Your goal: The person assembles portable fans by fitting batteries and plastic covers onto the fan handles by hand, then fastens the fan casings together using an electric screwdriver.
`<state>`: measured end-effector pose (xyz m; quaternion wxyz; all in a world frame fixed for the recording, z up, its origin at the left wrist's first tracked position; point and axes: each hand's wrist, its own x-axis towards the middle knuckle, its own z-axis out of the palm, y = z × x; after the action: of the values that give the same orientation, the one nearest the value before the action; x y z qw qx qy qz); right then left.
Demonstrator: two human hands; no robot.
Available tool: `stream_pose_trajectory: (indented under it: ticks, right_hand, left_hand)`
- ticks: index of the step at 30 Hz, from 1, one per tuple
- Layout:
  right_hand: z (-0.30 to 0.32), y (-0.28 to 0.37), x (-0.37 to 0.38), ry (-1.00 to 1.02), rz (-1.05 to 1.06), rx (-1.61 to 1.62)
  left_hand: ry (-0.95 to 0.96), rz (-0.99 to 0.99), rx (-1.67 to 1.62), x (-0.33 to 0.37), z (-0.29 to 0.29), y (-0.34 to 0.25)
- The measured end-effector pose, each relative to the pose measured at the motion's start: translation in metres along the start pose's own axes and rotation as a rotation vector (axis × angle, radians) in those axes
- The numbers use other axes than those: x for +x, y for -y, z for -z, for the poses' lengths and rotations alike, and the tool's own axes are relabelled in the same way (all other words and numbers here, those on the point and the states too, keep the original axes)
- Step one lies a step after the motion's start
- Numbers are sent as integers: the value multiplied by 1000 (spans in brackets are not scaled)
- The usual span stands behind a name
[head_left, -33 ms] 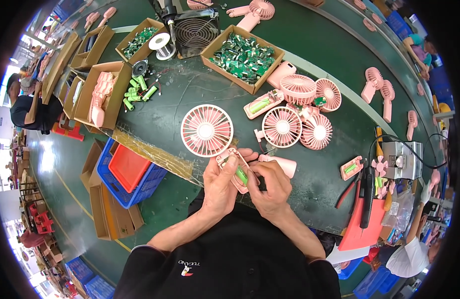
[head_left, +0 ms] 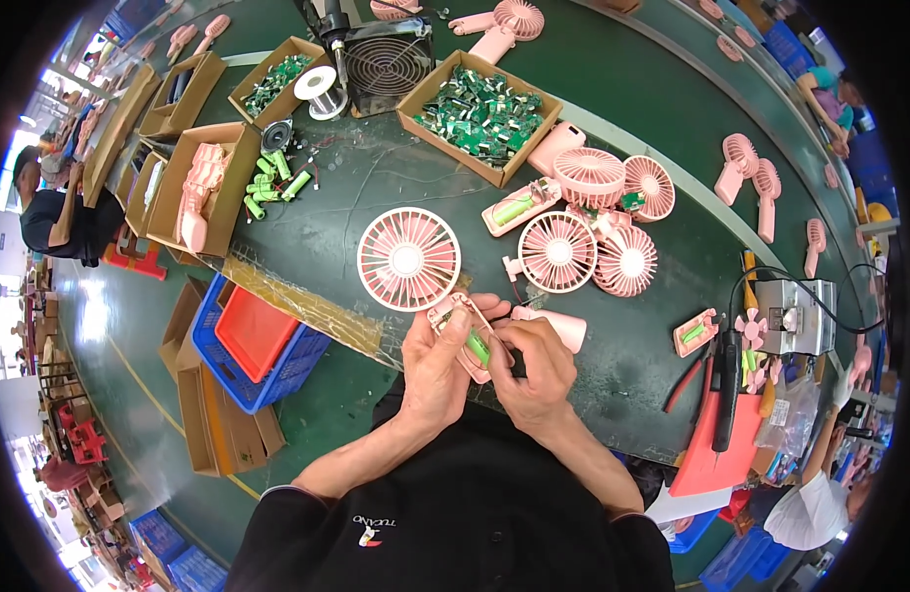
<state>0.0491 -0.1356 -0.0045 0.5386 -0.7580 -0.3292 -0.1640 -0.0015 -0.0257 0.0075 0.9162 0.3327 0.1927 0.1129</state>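
Pink shell, green battery inside, is clasped by left fingers over the tabletop's near edge — right fingers bunched alongside, grip hidden.

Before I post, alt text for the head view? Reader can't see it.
A person's left hand holds an open pink handle with a green battery inside, right hand at its edge. A pink fan head is just beyond; on the bench: more fans to the right, loose batteries left, boxed circuit boards behind.
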Motion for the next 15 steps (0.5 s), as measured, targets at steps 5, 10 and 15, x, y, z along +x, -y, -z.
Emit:
stream_pose_trajectory:
  ticks: [5,10,15]
  right_hand:
    - [-3,-1,3,-36,68,-48]
    - [-4,-5,3,-63,112,-39]
    - [-2,-2,7,-54,120,-47]
  left_hand:
    - [-13,-35,-12,1,-3,0]
    - [-16,-57,-33,2,-6,0]
    - [-14,-58,-29,3,-6,0]
